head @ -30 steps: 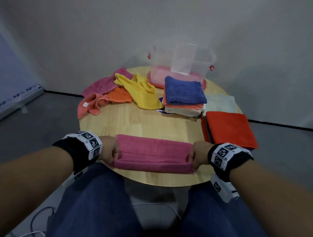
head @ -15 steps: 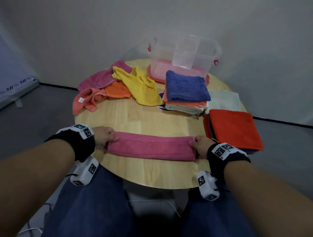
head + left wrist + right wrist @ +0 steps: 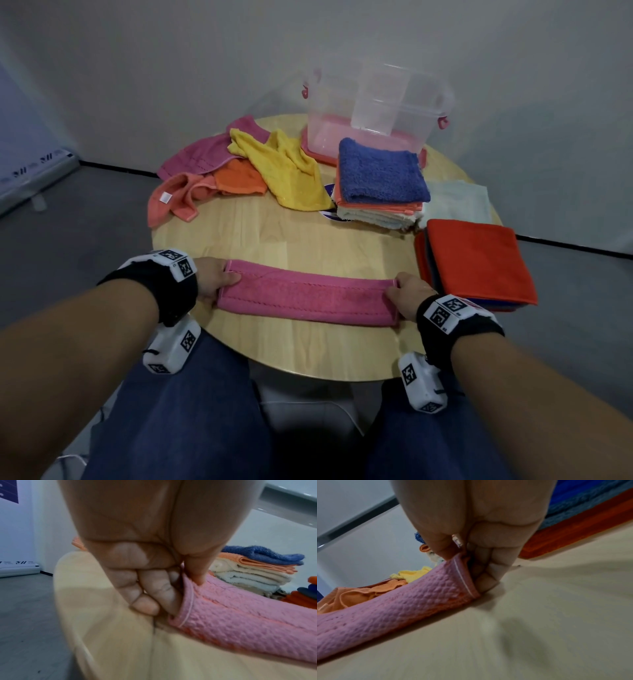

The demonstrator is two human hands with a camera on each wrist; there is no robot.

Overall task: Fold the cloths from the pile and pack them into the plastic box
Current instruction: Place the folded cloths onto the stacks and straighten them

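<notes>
So the head view gives the whole layout: round wooden table (image 3: 308,240), clear plastic box (image 3: 376,113) at the far edge, a loose pile with a yellow cloth (image 3: 287,171) on top, a folded stack topped by a blue towel (image 3: 380,171), and an orange-red folded cloth (image 3: 476,260) just past the right hand (image 3: 407,294). What it can't show is the grip, since from above both hands are mostly knuckles. The wrist cams fill that in: the left hand (image 3: 147,563) has its thumb (image 3: 197,572) on top of the pink cloth (image 3: 308,298) and curled fingers tucked under the end hem, pinching it. The right hand does the mirror image on the other end, thumb over, fingers (image 3: 488,574) curled beneath. The pink cloth is folded into a long narrow strip, stretched flat on the table between the two sets of fingertips, near the front edge. Inside of the box is hard to make out through the plastic, and the lower cloths in the pile are mostly covered. Both wrist views are blurry toward the edges.
</notes>
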